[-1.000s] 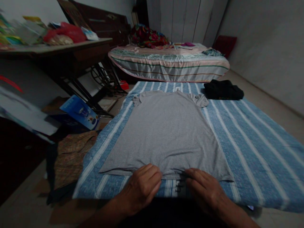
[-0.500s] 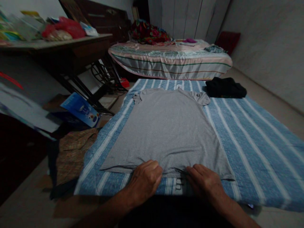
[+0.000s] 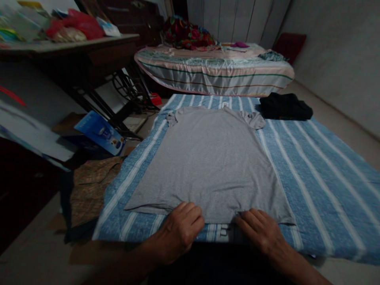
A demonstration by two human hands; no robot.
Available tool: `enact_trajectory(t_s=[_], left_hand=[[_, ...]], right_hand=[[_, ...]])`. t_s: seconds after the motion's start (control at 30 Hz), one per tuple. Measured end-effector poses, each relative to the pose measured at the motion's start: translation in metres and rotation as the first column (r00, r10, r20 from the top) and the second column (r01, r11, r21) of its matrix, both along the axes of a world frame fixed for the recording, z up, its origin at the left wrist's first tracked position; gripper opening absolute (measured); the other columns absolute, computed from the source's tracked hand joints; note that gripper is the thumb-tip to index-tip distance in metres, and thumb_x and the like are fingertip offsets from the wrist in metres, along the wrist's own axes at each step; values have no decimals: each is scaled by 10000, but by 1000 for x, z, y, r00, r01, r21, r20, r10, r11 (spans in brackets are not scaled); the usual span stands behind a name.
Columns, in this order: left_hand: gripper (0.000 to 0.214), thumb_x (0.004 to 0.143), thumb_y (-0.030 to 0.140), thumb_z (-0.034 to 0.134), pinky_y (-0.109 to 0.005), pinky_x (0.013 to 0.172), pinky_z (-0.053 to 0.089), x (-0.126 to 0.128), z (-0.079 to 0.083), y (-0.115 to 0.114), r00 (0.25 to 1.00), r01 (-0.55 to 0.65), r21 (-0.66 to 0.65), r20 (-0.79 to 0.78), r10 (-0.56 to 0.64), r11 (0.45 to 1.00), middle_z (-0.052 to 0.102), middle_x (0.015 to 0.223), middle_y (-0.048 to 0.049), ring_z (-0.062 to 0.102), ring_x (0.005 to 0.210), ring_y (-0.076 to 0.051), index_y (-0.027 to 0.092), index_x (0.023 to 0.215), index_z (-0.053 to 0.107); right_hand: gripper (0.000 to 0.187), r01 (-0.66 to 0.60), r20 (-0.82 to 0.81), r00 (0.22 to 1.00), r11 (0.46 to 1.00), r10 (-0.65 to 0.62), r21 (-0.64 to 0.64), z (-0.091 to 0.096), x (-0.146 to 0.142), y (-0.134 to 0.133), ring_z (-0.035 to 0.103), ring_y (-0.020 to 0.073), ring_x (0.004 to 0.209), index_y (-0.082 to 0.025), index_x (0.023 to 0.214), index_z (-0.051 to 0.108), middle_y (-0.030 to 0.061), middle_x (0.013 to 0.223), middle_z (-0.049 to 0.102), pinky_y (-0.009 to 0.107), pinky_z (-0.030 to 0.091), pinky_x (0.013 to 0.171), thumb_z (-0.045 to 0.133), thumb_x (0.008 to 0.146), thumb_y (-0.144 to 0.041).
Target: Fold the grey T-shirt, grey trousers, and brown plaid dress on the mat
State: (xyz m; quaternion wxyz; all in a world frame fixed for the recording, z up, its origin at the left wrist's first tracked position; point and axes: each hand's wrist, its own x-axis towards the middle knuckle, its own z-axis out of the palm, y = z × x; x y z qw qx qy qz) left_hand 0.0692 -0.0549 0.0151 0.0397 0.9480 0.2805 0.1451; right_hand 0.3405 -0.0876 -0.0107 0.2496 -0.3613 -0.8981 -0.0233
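Note:
A grey T-shirt [image 3: 213, 158] lies spread on a blue and white striped cloth [image 3: 308, 178], its neck at the far end and its hem nearest me. My left hand [image 3: 184, 225] is closed on the hem, left of its middle, fingers curled over the edge. Right of the middle, my right hand [image 3: 259, 231] also grips the hem, with small creases running from it. Both thumbs are mostly hidden. The short sleeves look rumpled at the far corners.
A folded black garment [image 3: 285, 107] sits at the far right of the striped cloth. Beyond stands a bed [image 3: 213, 75] with a satiny cover. At left are a cluttered sewing-machine table [image 3: 118, 41], a blue box [image 3: 101, 132] and a brown checked cloth [image 3: 92, 186].
Both hands still hold the hem, and the right one has shifted slightly to the right. Between them the hem now lies straighter and flatter. The view has tilted a little.

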Motion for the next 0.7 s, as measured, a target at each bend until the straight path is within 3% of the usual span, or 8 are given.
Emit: enact_trajectory(t_s=[0.13,0.27,0.5,0.63,0.7], left_hand=[[186,847,39,418,-290,603,357,-3,8,-2,1000,12,-115,-23,-14,993,529,772,-29,446,689,-158,180,744,484],[190,870,69,428,-268,595,377,-6,15,0,998,48,-160,50,-41,986,532,754,-27,464,678,-148,181,732,494],[156,917,114,459,-281,685,444,-35,18,15,972,-207,-16,108,208,978,572,775,-40,545,748,-160,160,824,576],[197,927,137,455,-262,643,456,-52,16,14,972,-231,-13,36,231,973,564,723,-25,551,695,-144,166,779,581],[213,928,144,456,-245,620,457,-57,16,10,968,-240,-30,74,242,970,559,698,-15,549,665,-133,174,762,584]], right_hand=[[311,-27,-38,999,999,26,-41,-11,2,-2,515,157,621,-175,969,615,52,748,607,285,389,545,314,956,-97],[186,-36,-122,992,994,23,-104,-8,4,-5,534,149,625,-165,970,611,38,738,610,279,420,555,431,938,-135],[129,70,-138,988,997,-75,-45,3,32,-3,589,134,647,-159,979,612,43,773,651,249,482,593,492,936,-138],[199,99,-87,991,993,-105,-67,-1,47,-3,592,126,615,-181,917,632,26,733,642,244,484,575,440,968,-187],[219,91,-78,992,989,-100,-115,-5,52,-6,590,120,608,-190,915,635,18,734,638,239,483,573,423,974,-188]])
